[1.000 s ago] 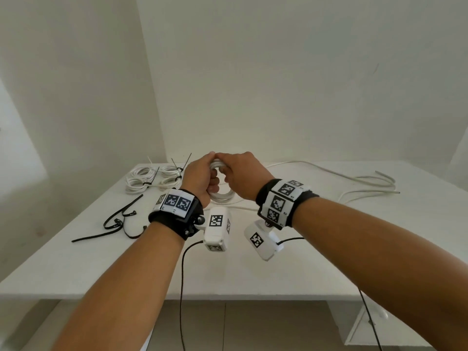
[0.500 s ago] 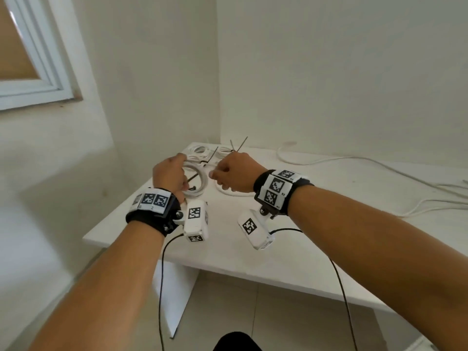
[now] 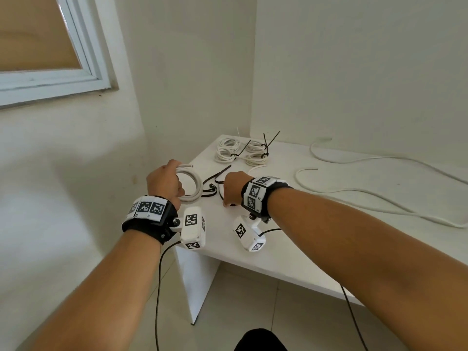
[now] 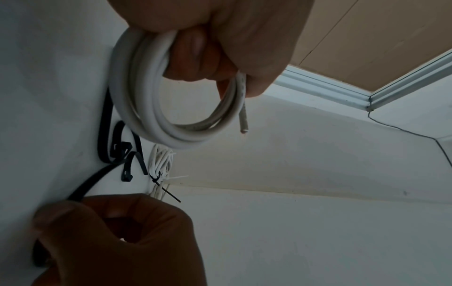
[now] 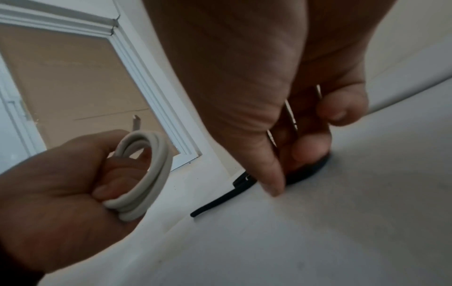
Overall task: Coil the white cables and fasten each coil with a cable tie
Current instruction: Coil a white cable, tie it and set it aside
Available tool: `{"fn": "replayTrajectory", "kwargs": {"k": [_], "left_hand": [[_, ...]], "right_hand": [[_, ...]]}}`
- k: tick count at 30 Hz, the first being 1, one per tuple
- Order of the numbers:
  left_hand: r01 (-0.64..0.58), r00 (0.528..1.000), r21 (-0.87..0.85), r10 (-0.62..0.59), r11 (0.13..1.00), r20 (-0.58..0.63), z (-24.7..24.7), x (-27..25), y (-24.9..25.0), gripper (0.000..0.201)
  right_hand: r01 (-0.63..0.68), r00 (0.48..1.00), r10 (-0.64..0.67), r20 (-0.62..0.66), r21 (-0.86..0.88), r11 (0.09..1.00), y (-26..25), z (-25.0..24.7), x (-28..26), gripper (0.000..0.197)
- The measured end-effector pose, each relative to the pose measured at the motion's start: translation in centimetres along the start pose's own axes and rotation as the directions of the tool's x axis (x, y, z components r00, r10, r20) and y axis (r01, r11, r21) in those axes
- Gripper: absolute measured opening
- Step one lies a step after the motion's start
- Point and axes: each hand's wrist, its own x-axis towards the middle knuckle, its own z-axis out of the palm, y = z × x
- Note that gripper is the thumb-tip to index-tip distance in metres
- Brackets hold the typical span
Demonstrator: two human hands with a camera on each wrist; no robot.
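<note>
Fingers of the left hand (image 3: 164, 182) curl round a fresh coil (image 3: 190, 183) of white cable, gripping its turns so they stay bunched, with one cut end poking free; the coil is held just above the table (image 3: 316, 249) near its left edge and wears no tie. Fingertips of the right hand (image 3: 234, 190) pinch down on a black tie (image 5: 247, 181) lying flat on the table; the wrist views show thumb and forefinger closing on the strap, though whether it is lifted clear yet I cannot tell. More loose black ties (image 3: 215, 174) lie between the two hands. As for progress, tied coils (image 3: 240, 153) sit in a cluster at the far corner, each cinched with a tie whose tail sticks up, so several cables look finished. The coil in hand seems wound and only needs strapping: the tie must go through its middle, be threaded into its head and pulled tight. To the right, long uncoiled cable (image 3: 379, 188) snakes across the table, at least two lengths, so a fair share of work remains. No containers appear in any view; everything lies directly on the table.
</note>
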Motion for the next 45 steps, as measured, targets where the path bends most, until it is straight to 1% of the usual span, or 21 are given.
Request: {"fn": "replayTrajectory", "kwargs": {"k": [1, 4, 6, 8, 11, 14, 18, 21, 25, 27, 29, 32, 33, 34, 36, 38, 39, 40, 42, 43, 45], "left_hand": [[0.0, 1.0, -0.003, 0.0, 1.0, 0.004, 0.1, 0.0, 0.0, 0.022], [-0.005, 1.0, -0.002, 0.005, 1.0, 0.029, 0.8, -0.3, -0.1, 0.02], [-0.009, 0.998, -0.004, 0.01, 1.0, 0.058, 1.7, -0.7, -0.3, 0.021], [-0.015, 0.995, -0.003, 0.015, 1.0, 0.096, 3.0, -1.4, -0.6, 0.023], [-0.006, 0.986, 0.01, 0.005, 1.0, 0.166, 5.8, -2.9, -1.4, 0.025], [0.018, 0.969, 0.031, -0.025, 0.999, 0.245, 9.3, -4.9, -2.5, 0.029], [0.039, 0.928, 0.078, -0.065, 0.996, 0.367, 14.8, -8.7, -4.4, 0.026], [0.043, 0.877, 0.122, -0.096, 0.992, 0.471, 18.9, -12.1, -5.9, 0.023], [0.006, 0.803, 0.202, -0.125, 0.979, 0.583, 23.2, -16.0, -7.6, 0.022], [-0.012, 0.775, 0.225, -0.133, 0.974, 0.618, 24.8, -17.4, -8.2, 0.024], [-0.025, 0.758, 0.241, -0.139, 0.97, 0.637, 26.0, -18.3, -8.8, 0.023], [-0.022, 0.732, 0.269, -0.168, 0.963, 0.66, 27.1, -18.8, -10.0, 0.021], [-0.016, 0.717, 0.282, -0.185, 0.959, 0.671, 27.3, -18.9, -10.5, 0.022], [-0.007, 0.701, 0.293, -0.204, 0.956, 0.683, 27.4, -18.9, -10.9, 0.022], [0.017, 0.67, 0.312, -0.242, 0.95, 0.702, 27.7, -18.8, -11.6, 0.023], [0.035, 0.647, 0.327, -0.271, 0.944, 0.713, 27.9, -18.5, -11.9, 0.024], [0.043, 0.641, 0.332, -0.28, 0.942, 0.715, 28.0, -18.3, -11.9, 0.023], [0.045, 0.639, 0.331, -0.282, 0.943, 0.716, 28.0, -18.1, -12.0, 0.022], [0.033, 0.654, 0.317, -0.26, 0.948, 0.711, 27.9, -17.7, -12.2, 0.02], [0.021, 0.668, 0.307, -0.242, 0.951, 0.703, 27.9, -17.6, -12.4, 0.019], [-0.003, 0.708, 0.289, -0.202, 0.957, 0.677, 27.9, -17.2, -12.4, 0.016]], "right_hand": [[-0.016, 1.0, 0.016, 0.004, 0.008, 1.0, 0.3, 0.0, 0.1, 0.037], [-0.044, 0.999, 0.045, -0.002, 0.053, 0.998, 2.1, -0.4, -0.3, 0.015], [-0.056, 0.998, 0.059, -0.029, 0.097, 0.994, 4.1, -1.3, -1.3, 0.02], [-0.08, 0.995, 0.091, -0.044, 0.207, 0.975, 6.3, -2.3, -2.8, 0.016], [-0.151, 0.975, 0.199, -0.094, 0.373, 0.915, 10.0, -3.1, -5.2, 0.02], [-0.19, 0.937, 0.309, -0.162, 0.508, 0.84, 14.0, -3.4, -7.4, 0.026], [-0.124, 0.86, 0.434, -0.268, 0.716, 0.687, 19.2, -3.2, -10.4, 0.006], [-0.075, 0.794, 0.522, -0.313, 0.801, 0.594, 22.1, -2.8, -12.5, 0.004], [-0.001, 0.727, 0.589, -0.354, 0.857, 0.516, 25.1, -2.3, -14.3, 0.002], [0.043, 0.697, 0.623, -0.355, 0.888, 0.457, 26.3, -2.2, -14.9, 0.002], [0.079, 0.707, 0.633, -0.314, 0.926, 0.37, 27.1, -2.0, -15.4, 0.003], [0.113, 0.779, 0.597, -0.192, 0.979, 0.169, 27.6, -1.8, -16.2, 0.007], [0.103, 0.803, 0.576, -0.154, 0.987, 0.121, 27.7, -1.7, -16.5, 0.008], [0.077, 0.826, 0.55, -0.125, 0.991, 0.109, 27.9, -1.7, -16.8, 0.01], [0.023, 0.863, 0.495, -0.099, 0.987, 0.156, 28.1, -1.7, -17.2, 0.012], [0.01, 0.882, 0.462, -0.094, 0.983, 0.181, 28.3, -1.7, -17.4, 0.012], [0.015, 0.886, 0.454, -0.092, 0.985, 0.171, 28.3, -1.6, -17.3, 0.011], [0.029, 0.891, 0.446, -0.088, 0.99, 0.139, 28.3, -1.6, -17.2, 0.009], [0.077, 0.907, 0.414, -0.085, 0.996, 0.036, 28.2, -1.3, -16.9, 0.004], [0.099, 0.913, 0.397, -0.092, 0.995, 0.003, 28.2, -1.1, -16.7, 0.003], [0.14, 0.92, 0.372, -0.123, 0.99, -0.02, 28.2, -1.0, -16.3, 0.006]]}}
